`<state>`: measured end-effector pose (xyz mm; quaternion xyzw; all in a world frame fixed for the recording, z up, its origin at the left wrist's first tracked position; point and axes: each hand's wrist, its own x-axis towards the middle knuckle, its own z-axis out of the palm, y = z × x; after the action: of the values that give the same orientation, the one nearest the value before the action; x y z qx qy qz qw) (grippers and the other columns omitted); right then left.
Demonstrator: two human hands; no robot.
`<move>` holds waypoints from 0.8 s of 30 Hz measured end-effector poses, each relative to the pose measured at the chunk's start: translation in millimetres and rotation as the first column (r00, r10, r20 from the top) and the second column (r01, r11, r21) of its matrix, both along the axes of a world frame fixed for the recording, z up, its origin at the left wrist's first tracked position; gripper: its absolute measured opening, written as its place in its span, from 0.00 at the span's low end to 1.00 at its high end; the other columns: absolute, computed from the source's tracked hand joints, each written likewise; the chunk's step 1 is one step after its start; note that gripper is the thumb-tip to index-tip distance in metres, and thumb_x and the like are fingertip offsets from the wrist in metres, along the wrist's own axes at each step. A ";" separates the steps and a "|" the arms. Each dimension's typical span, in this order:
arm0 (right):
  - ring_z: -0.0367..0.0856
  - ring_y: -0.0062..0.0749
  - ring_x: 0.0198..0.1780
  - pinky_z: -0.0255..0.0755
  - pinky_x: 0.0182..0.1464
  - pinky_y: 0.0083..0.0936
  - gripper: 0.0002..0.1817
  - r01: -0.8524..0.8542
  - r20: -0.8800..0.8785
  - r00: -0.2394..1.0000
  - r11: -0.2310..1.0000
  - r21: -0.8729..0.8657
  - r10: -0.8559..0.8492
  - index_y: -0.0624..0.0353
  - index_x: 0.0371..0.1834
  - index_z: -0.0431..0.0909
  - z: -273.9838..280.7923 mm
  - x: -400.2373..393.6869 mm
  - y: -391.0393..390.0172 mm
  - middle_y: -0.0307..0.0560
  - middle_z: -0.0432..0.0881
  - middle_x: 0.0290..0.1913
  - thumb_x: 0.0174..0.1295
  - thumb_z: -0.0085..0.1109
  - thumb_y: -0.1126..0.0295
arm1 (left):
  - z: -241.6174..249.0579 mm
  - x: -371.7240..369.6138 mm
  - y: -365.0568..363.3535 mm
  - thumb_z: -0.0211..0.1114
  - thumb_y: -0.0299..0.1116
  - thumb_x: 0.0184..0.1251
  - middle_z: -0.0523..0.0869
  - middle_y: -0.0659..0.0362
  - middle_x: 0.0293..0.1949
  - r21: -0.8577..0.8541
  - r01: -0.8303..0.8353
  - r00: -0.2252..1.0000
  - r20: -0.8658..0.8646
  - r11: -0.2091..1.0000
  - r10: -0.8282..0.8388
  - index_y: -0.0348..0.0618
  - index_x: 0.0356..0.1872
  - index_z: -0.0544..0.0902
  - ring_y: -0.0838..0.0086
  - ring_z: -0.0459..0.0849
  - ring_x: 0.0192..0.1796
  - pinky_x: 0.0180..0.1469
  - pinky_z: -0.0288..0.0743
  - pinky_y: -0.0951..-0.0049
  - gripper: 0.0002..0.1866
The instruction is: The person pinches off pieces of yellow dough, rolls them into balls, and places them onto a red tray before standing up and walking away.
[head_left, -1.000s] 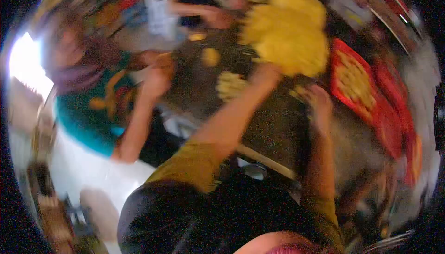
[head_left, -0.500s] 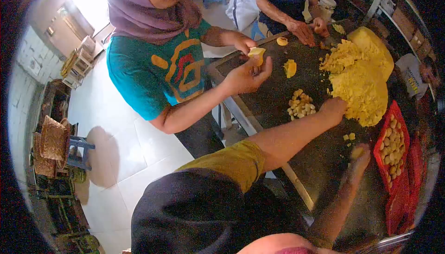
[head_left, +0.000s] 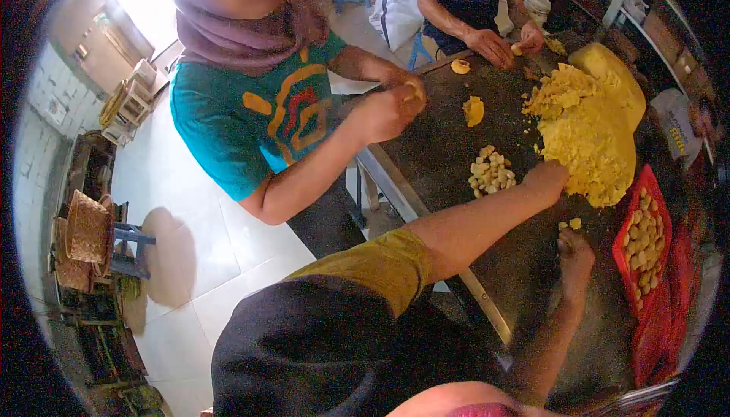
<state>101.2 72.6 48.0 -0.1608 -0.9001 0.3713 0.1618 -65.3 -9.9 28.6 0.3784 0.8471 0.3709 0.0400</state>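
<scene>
At the lower left edge of a large mound of crumbly yellow dough (head_left: pixel 593 151), my left hand (head_left: pixel 546 183) is closed with its fingertips against the dough. How much dough it grips is partly hidden. My right hand (head_left: pixel 576 259) is lower on the dark table (head_left: pixel 525 280), its fingers curled just below a few small yellow dough bits (head_left: pixel 570 224). Whatever is in those fingers cannot be made out. Left of my left hand lies a pile of small pale round pieces (head_left: pixel 493 172).
A red tray (head_left: pixel 623 253) of round pieces stands at the right. Across the table, one co-worker in a teal shirt (head_left: pixel 228 124) holds a small yellow piece; another person's hands (head_left: pixel 502 46) work at the far edge. Dough pieces (head_left: pixel 474 111) lie between. The table's metal edge (head_left: pixel 487 303) runs nearby.
My right hand has moved left and up to the small dough bits; my left hand stays at the mound. The teal-shirted co-worker's hands have closed together around their piece.
</scene>
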 end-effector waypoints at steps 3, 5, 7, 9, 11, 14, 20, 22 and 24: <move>0.77 0.27 0.39 0.71 0.41 0.23 0.12 -0.077 -0.017 0.996 0.975 0.207 0.082 0.65 0.40 0.76 6.7 7.8 19.8 0.48 0.80 0.38 0.50 0.55 0.81 | 4.7 0.5 -2.8 0.60 0.18 0.48 0.74 0.45 0.40 -0.063 0.030 0.999 0.040 0.998 -0.027 0.32 0.34 0.78 0.53 0.76 0.44 0.40 0.76 0.58 0.09; 0.77 0.27 0.38 0.71 0.40 0.23 0.12 -0.154 0.032 0.988 0.988 0.007 0.154 0.65 0.39 0.77 -10.9 18.9 47.3 0.48 0.80 0.37 0.49 0.57 0.80 | 4.8 -0.8 -1.2 0.60 0.19 0.48 0.73 0.45 0.41 -0.072 0.025 0.998 0.067 0.997 -0.020 0.33 0.34 0.78 0.53 0.76 0.44 0.40 0.76 0.59 0.09; 0.78 0.28 0.38 0.72 0.39 0.24 0.11 -0.210 0.061 0.972 0.957 -0.203 0.226 0.64 0.38 0.77 -4.6 21.3 39.6 0.49 0.80 0.35 0.48 0.58 0.80 | 5.3 -0.3 -1.1 0.60 0.19 0.48 0.73 0.45 0.43 -0.089 0.027 0.996 0.089 0.996 -0.020 0.33 0.34 0.79 0.54 0.76 0.43 0.40 0.76 0.59 0.09; 0.78 0.39 0.39 0.71 0.45 0.28 0.09 -0.115 0.313 0.946 0.990 0.087 0.083 0.62 0.33 0.78 21.3 19.7 6.3 0.49 0.80 0.36 0.46 0.59 0.76 | 8.5 5.5 -5.0 0.60 0.19 0.48 0.72 0.45 0.43 -0.042 -0.002 0.997 0.078 0.999 0.005 0.34 0.34 0.79 0.55 0.76 0.44 0.41 0.76 0.60 0.09; 0.78 0.39 0.39 0.71 0.44 0.29 0.09 -0.121 0.275 0.958 0.986 0.116 0.085 0.62 0.32 0.78 20.6 16.9 4.4 0.49 0.79 0.36 0.45 0.59 0.76 | 9.7 8.1 -8.4 0.60 0.20 0.49 0.73 0.45 0.42 -0.011 -0.006 0.996 0.093 1.000 0.007 0.33 0.33 0.78 0.55 0.75 0.45 0.41 0.76 0.61 0.08; 0.78 0.37 0.37 0.72 0.41 0.27 0.11 -0.210 0.189 0.967 0.953 0.218 0.170 0.63 0.32 0.79 17.9 14.3 -4.7 0.49 0.78 0.35 0.41 0.63 0.77 | 9.4 5.1 -5.9 0.60 0.21 0.49 0.74 0.46 0.41 -0.066 0.008 0.999 0.051 0.998 -0.005 0.32 0.33 0.78 0.55 0.75 0.46 0.42 0.76 0.62 0.08; 0.77 0.35 0.37 0.71 0.41 0.24 0.14 -0.194 0.077 0.980 0.969 0.153 0.184 0.63 0.33 0.79 1.0 2.4 6.2 0.47 0.77 0.34 0.39 0.65 0.79 | 4.7 3.6 -4.6 0.61 0.21 0.48 0.78 0.46 0.37 -0.099 -0.001 1.000 -0.011 0.995 0.000 0.34 0.34 0.79 0.56 0.79 0.40 0.40 0.77 0.63 0.09; 0.77 0.34 0.37 0.70 0.41 0.23 0.13 -0.109 -0.004 0.994 0.991 0.079 0.110 0.63 0.32 0.79 -2.8 1.4 16.9 0.47 0.77 0.35 0.39 0.65 0.79 | 7.5 5.5 -2.6 0.61 0.21 0.48 0.79 0.47 0.36 -0.105 0.000 0.996 0.084 0.995 0.009 0.36 0.34 0.80 0.57 0.80 0.38 0.39 0.77 0.64 0.09; 0.77 0.36 0.38 0.70 0.45 0.27 0.06 -0.121 -0.067 0.989 0.980 0.157 0.133 0.63 0.30 0.77 -4.0 0.9 23.3 0.47 0.78 0.35 0.48 0.60 0.75 | 6.6 5.3 -0.9 0.64 0.24 0.47 0.81 0.50 0.34 -0.104 0.028 0.998 0.052 0.994 -0.023 0.40 0.33 0.81 0.60 0.81 0.37 0.38 0.75 0.63 0.09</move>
<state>102.1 95.9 44.0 -0.0757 -0.9273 0.3170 0.1840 -60.0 -10.7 35.3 0.3770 0.8592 0.3351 0.0857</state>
